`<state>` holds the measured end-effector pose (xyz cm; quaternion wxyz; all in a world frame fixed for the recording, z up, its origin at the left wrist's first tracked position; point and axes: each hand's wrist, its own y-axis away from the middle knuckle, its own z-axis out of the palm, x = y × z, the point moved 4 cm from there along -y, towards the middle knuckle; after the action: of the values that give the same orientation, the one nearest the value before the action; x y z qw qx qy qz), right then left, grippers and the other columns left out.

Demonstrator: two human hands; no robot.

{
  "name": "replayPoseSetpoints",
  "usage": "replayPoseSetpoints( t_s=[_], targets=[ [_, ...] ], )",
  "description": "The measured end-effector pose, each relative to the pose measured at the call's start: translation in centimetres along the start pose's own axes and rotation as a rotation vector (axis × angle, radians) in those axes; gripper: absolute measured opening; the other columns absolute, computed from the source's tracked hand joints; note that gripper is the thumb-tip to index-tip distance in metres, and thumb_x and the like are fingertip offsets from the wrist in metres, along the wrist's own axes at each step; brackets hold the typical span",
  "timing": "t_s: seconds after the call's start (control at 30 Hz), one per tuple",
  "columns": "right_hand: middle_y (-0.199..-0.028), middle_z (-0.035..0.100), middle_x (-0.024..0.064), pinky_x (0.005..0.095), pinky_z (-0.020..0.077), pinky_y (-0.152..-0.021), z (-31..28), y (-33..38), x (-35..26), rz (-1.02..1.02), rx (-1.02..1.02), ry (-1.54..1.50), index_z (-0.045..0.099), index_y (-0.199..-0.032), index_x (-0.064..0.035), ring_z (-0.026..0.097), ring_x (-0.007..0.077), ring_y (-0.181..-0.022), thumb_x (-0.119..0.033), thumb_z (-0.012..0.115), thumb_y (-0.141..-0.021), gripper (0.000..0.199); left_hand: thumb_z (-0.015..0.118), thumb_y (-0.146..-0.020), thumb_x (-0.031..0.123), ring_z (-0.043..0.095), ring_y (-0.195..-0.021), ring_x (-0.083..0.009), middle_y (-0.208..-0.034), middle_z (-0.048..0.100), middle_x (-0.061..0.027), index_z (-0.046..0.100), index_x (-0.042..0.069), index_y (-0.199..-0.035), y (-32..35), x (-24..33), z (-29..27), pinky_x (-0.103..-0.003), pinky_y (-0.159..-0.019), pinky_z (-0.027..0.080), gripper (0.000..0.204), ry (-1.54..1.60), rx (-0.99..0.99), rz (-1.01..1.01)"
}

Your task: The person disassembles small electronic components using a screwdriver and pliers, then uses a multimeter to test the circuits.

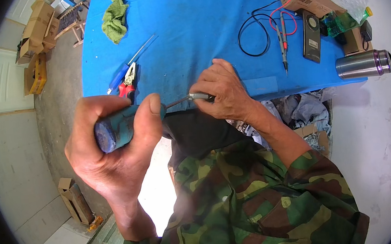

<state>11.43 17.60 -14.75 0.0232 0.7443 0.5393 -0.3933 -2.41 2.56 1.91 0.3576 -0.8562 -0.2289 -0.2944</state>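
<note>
In front of my body, my left hand is wrapped round the teal-and-blue handle of a screwdriver. Its thin metal shaft points right and meets a small grey-and-black piece. That piece is pinched in my right hand, near the front edge of the blue-covered table. My fingers hide most of it, so its kind does not show. Beyond my left hand lie red-handled pliers and a second screwdriver with a blue handle, side by side on the cloth.
A green rag lies at the far left of the table. To the right are red and black test probes with looped leads, a dark flat device, a green plastic bottle, a steel flask and an open cardboard box.
</note>
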Motion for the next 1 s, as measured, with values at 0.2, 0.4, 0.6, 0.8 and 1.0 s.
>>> replayPoseSetpoints(
  t_s=[0.2,0.4,0.6,0.8,1.0],
  targets=[
    [-0.086,0.063,0.003,0.0545,0.0357,-0.112,-0.28,-0.14,-0.04,-0.008,0.005,0.003,0.074,-0.089,-0.0127,0.062,0.0253,-0.092,-0.013,0.076,-0.075,0.014,0.094,-0.071,0.014,0.057,-0.062,-0.008,-0.07,0.063,-0.0018,0.065,0.005,-0.083,-0.06,0.25,0.04,-0.024,-0.059,0.046,0.033,-0.007,0.005,-0.003],
    [-0.085,0.063,0.0029,0.054,0.036,-0.112,-0.1,0.06,0.14,-0.006,0.015,0.006,0.074,-0.088,-0.0129,0.062,0.0254,-0.092,-0.013,0.076,-0.075,0.014,0.091,-0.075,0.014,0.056,-0.063,-0.007,-0.071,0.063,-0.0011,0.065,0.005,-0.084,-0.01,-0.21,0.12,-0.023,-0.058,0.044,0.029,-0.013,-0.006,0.016],
    [-0.086,0.062,0.0023,0.0532,0.0361,-0.112,-0.11,-0.06,-0.04,-0.011,0.009,0.018,0.074,-0.089,-0.0131,0.062,0.0246,-0.093,-0.014,0.077,-0.075,0.014,0.094,-0.072,0.014,0.057,-0.063,-0.0083,-0.07,0.063,-0.0024,0.065,0.004,-0.084,-0.09,-0.1,-0.02,-0.024,-0.06,0.046,0.033,0.015,0.004,-0.062],
    [-0.086,0.062,0.0017,0.0527,0.0364,-0.111,-0.03,0.02,0.14,-0.006,-0.003,0.027,0.075,-0.089,-0.0135,0.061,0.024,-0.094,-0.016,0.077,-0.075,0.015,0.094,-0.072,0.014,0.057,-0.063,-0.0083,-0.07,0.063,-0.0026,0.065,0.004,-0.084,-0.18,0.1,0.15,-0.024,-0.06,0.047,0.033,-0.004,-0.007,-0.029],
    [-0.084,0.063,0.0027,0.0542,0.036,-0.112,-0.06,-0.06,-0.03,-0.011,0.021,0.006,0.074,-0.087,-0.0133,0.063,0.0254,-0.092,-0.013,0.076,-0.075,0.013,0.086,-0.084,0.015,0.053,-0.061,-0.005,-0.073,0.061,0.0009,0.064,0.005,-0.085,-0.02,-0.03,0.06,-0.021,-0.055,0.041,0.024,-0.002,-0.02,0.016]
  ],
)
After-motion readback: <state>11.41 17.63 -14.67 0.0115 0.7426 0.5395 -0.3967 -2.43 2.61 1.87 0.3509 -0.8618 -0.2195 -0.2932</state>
